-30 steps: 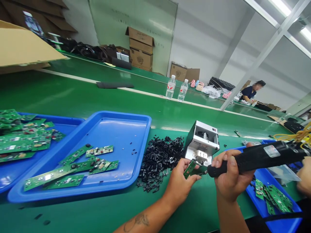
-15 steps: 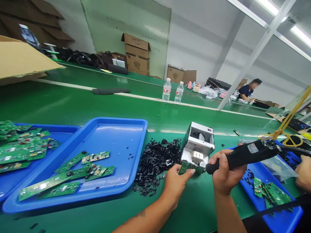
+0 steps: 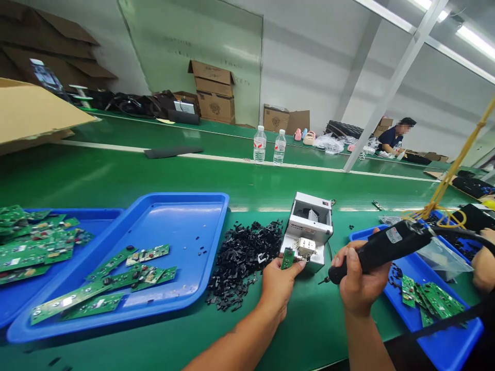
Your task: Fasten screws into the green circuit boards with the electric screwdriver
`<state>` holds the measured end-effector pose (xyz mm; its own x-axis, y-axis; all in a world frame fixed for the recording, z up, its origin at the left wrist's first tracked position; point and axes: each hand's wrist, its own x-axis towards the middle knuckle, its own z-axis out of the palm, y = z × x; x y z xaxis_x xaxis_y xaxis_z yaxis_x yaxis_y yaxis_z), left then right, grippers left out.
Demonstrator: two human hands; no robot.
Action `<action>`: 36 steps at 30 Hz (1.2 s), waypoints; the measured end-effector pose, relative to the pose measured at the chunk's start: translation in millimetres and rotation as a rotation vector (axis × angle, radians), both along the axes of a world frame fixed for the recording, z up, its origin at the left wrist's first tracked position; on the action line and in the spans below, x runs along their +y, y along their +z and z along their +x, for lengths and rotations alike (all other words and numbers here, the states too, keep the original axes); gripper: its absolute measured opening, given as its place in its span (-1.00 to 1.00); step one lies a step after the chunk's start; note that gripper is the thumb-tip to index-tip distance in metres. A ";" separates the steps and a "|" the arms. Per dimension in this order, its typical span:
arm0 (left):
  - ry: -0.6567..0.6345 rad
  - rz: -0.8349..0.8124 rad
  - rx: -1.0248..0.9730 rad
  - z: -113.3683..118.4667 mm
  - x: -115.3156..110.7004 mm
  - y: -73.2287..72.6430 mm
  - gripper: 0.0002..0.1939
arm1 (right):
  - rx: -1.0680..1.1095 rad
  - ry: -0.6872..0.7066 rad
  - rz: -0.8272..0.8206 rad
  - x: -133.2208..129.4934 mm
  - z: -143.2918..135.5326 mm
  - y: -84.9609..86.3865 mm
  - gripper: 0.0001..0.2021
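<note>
My left hand (image 3: 279, 283) is closed on a small green circuit board (image 3: 287, 258), held upright at the front of a white and black screw feeder (image 3: 309, 226). My right hand (image 3: 363, 278) wraps round a black electric screwdriver (image 3: 390, 245). The screwdriver's bit points left and down, apart from the board and a little right of the feeder. Whether a screw sits on the bit is too small to tell. A heap of small black parts (image 3: 247, 257) lies left of the feeder.
Left stands a blue tray (image 3: 181, 198) with several circuit boards (image 3: 104, 278); a second blue tray (image 3: 116, 212) sits beyond it. At right, another blue tray (image 3: 460, 342) holds boards, near another person's hand (image 3: 483, 268). Yellow cord (image 3: 456, 180) hangs by the screwdriver. Two water bottles (image 3: 260, 146) stand behind.
The screwdriver's tip has come away from the feeder's front, and its bit now shows. My left hand still holds the board by the feeder. The view has shifted slightly.
</note>
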<state>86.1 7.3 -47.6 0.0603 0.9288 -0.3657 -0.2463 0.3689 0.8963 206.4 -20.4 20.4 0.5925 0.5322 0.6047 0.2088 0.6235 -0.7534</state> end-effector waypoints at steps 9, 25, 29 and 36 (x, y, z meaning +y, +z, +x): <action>-0.058 0.313 0.180 -18.5 25.8 59.9 -0.62 | -0.006 0.065 -0.083 -3.4 7.6 -11.3 -0.73; -0.385 0.170 -0.191 -57.5 50.3 91.8 -0.70 | -0.124 -0.053 0.097 14.1 -25.0 29.0 -0.39; -0.494 0.062 -0.115 -72.3 28.9 57.7 -0.60 | -0.227 -0.060 0.205 32.6 -34.9 30.3 -0.42; -0.533 0.061 -0.064 -57.6 15.1 26.1 -0.56 | -0.344 -0.010 0.133 47.9 -37.8 12.9 -0.47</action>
